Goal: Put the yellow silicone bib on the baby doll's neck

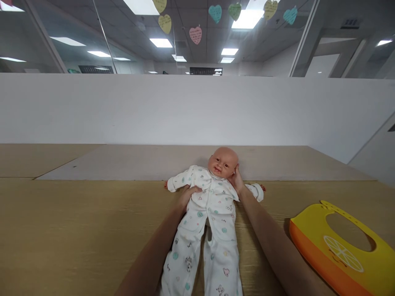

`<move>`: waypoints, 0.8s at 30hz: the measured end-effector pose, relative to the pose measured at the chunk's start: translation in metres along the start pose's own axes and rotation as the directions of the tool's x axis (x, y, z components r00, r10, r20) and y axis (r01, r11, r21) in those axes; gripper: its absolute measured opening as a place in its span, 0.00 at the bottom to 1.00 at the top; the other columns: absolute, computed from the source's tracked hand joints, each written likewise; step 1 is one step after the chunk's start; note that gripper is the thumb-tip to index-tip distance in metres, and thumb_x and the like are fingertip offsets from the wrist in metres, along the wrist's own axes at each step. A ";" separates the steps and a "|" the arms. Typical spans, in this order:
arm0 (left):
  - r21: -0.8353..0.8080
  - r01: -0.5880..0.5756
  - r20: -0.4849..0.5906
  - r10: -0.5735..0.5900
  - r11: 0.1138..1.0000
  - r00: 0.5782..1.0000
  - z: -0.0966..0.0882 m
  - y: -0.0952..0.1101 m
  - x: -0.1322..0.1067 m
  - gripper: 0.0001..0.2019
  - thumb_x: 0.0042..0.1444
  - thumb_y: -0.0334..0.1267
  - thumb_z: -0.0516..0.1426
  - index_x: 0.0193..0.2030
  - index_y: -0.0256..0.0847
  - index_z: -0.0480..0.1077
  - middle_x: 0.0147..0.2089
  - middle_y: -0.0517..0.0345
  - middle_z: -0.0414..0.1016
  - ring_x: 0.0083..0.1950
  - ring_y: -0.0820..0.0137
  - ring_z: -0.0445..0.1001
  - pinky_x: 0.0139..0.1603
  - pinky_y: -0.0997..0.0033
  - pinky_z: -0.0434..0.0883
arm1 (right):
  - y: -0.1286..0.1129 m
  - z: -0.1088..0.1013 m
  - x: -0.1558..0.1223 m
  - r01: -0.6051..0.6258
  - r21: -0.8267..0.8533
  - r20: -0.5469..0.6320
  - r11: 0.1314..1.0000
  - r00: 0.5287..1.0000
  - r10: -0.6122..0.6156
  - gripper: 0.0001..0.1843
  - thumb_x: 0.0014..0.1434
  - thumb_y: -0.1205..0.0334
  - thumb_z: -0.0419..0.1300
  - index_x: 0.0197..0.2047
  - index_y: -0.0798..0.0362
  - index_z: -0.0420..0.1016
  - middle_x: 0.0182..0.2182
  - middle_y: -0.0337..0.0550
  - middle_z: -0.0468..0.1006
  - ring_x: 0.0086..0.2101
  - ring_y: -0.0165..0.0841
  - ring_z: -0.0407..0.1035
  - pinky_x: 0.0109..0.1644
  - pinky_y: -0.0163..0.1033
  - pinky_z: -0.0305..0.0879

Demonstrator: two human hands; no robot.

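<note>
The left hand (pixel 190 195) clasps the doll (pixel 212 201) around its side at nine o'clock; the right hand (pixel 236 181) cups its head (pixel 224 160) at one. A slip there could let it loll.

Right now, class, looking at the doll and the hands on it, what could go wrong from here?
The doll has its head tilted toward the right hand; it might roll if that hand slips. The right forearm appears close to the yellow-orange bib and could nudge it.
</note>
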State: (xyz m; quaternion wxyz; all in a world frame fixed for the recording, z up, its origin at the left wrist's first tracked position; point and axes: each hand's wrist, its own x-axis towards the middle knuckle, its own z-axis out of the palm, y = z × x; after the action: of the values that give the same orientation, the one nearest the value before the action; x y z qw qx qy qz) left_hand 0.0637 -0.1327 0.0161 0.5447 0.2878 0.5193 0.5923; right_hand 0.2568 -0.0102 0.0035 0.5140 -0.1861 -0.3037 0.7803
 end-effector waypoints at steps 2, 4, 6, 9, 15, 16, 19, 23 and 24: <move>-0.009 0.002 0.008 -0.002 1.000 1.000 0.001 0.002 -0.001 0.15 0.33 0.30 0.64 0.28 0.40 0.63 0.24 0.65 0.70 0.28 0.69 0.72 0.30 0.72 0.67 | 0.000 0.001 -0.001 -0.040 -0.007 0.012 0.999 0.999 0.040 0.46 0.59 0.30 0.37 0.64 0.59 0.60 0.57 0.54 0.70 0.57 0.39 0.65 0.66 0.46 0.55; -0.023 0.010 0.014 -0.009 1.000 1.000 0.002 0.003 -0.002 0.16 0.32 0.30 0.63 0.29 0.40 0.62 0.24 0.66 0.69 0.28 0.70 0.71 0.29 0.73 0.67 | -0.001 0.002 -0.005 -0.137 -0.041 0.045 0.990 0.989 0.139 0.54 0.55 0.25 0.34 0.62 0.64 0.63 0.56 0.59 0.70 0.57 0.43 0.65 0.66 0.48 0.56; -0.036 0.024 0.015 -0.023 0.999 1.000 0.002 0.003 -0.002 0.17 0.32 0.30 0.63 0.30 0.41 0.62 0.24 0.67 0.69 0.27 0.70 0.71 0.29 0.73 0.66 | -0.003 0.004 -0.009 -0.194 -0.068 0.079 0.979 0.977 0.199 0.58 0.52 0.23 0.32 0.60 0.68 0.65 0.55 0.62 0.70 0.56 0.46 0.65 0.65 0.49 0.57; -0.037 0.030 0.018 -0.030 0.999 0.999 0.002 0.004 -0.003 0.17 0.32 0.30 0.61 0.31 0.41 0.62 0.24 0.67 0.69 0.27 0.71 0.70 0.29 0.74 0.66 | -0.003 0.007 -0.012 -0.185 -0.059 0.101 0.981 0.977 0.190 0.56 0.54 0.24 0.32 0.61 0.66 0.64 0.55 0.60 0.71 0.57 0.44 0.65 0.64 0.49 0.58; 0.013 0.034 -0.013 -0.034 0.999 0.999 0.002 0.005 -0.005 0.17 0.33 0.31 0.61 0.33 0.41 0.62 0.25 0.66 0.68 0.30 0.69 0.71 0.30 0.73 0.65 | -0.004 0.008 -0.010 -0.153 -0.042 0.024 0.987 0.988 0.154 0.52 0.57 0.27 0.33 0.63 0.64 0.61 0.54 0.59 0.72 0.55 0.42 0.68 0.64 0.49 0.59; 0.017 0.033 -0.018 -0.033 0.999 0.999 0.002 0.005 -0.005 0.17 0.33 0.31 0.61 0.33 0.41 0.62 0.25 0.66 0.68 0.30 0.68 0.71 0.30 0.72 0.65 | -0.004 0.008 -0.010 -0.158 -0.052 0.015 0.986 0.987 0.159 0.52 0.57 0.27 0.33 0.62 0.64 0.62 0.54 0.59 0.72 0.54 0.43 0.68 0.63 0.49 0.59; 0.019 0.023 -0.013 -0.022 1.000 1.000 0.002 0.004 -0.003 0.17 0.33 0.31 0.61 0.32 0.41 0.61 0.24 0.67 0.67 0.29 0.69 0.70 0.29 0.73 0.65 | -0.005 0.009 -0.012 -0.178 -0.093 -0.007 0.980 0.984 0.178 0.50 0.58 0.28 0.32 0.58 0.64 0.66 0.52 0.59 0.73 0.53 0.43 0.69 0.63 0.49 0.60; 0.021 0.001 -0.002 -0.001 1.000 1.000 0.000 0.001 0.000 0.16 0.33 0.32 0.61 0.31 0.41 0.61 0.24 0.67 0.67 0.27 0.71 0.69 0.28 0.74 0.65 | -0.005 0.010 -0.011 -0.208 -0.143 -0.030 0.968 0.978 0.206 0.50 0.58 0.28 0.32 0.53 0.65 0.70 0.49 0.61 0.75 0.52 0.42 0.70 0.64 0.47 0.59; 0.023 -0.004 0.004 0.004 1.000 1.000 -0.001 0.000 0.001 0.16 0.34 0.32 0.61 0.31 0.41 0.61 0.24 0.66 0.67 0.27 0.71 0.69 0.28 0.74 0.65 | -0.005 0.011 -0.010 -0.219 -0.155 -0.030 0.963 0.976 0.217 0.50 0.58 0.28 0.32 0.52 0.65 0.70 0.48 0.61 0.76 0.52 0.42 0.69 0.64 0.47 0.58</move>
State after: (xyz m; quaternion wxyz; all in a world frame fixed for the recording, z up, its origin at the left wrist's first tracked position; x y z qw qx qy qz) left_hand 0.0628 -0.1320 0.0159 0.5413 0.2960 0.5244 0.5868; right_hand 0.2572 -0.0211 0.0147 0.4107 -0.2631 -0.3387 0.8046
